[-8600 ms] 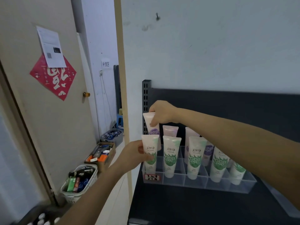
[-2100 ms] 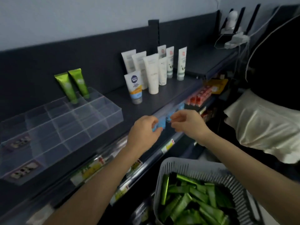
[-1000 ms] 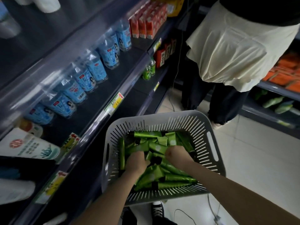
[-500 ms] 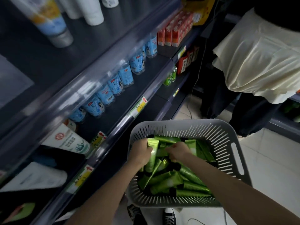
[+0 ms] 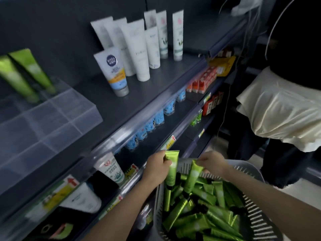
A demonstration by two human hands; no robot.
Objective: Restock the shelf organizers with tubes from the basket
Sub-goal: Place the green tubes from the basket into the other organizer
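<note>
A grey slotted basket (image 5: 258, 216) at the lower right holds several green tubes (image 5: 208, 211) in a heap. My left hand (image 5: 154, 168) grips one green tube (image 5: 171, 168) upright above the basket's near-left rim. My right hand (image 5: 211, 162) pinches the flat end of a second green tube (image 5: 192, 174), which hangs down over the heap. A clear divided organizer (image 5: 46, 122) sits on the top dark shelf at the left, with two green tubes (image 5: 26, 73) standing in its back row.
White and blue-orange tubes (image 5: 137, 47) stand on the top shelf right of the organizer. Small blue bottles (image 5: 156, 119) line the shelf below, behind price rails. A person in a cream skirt (image 5: 278, 110) stands close on the right.
Both hands have lifted out of the heap, each with a green tube. My view has tilted up, bringing the top shelf and organizer into sight.
</note>
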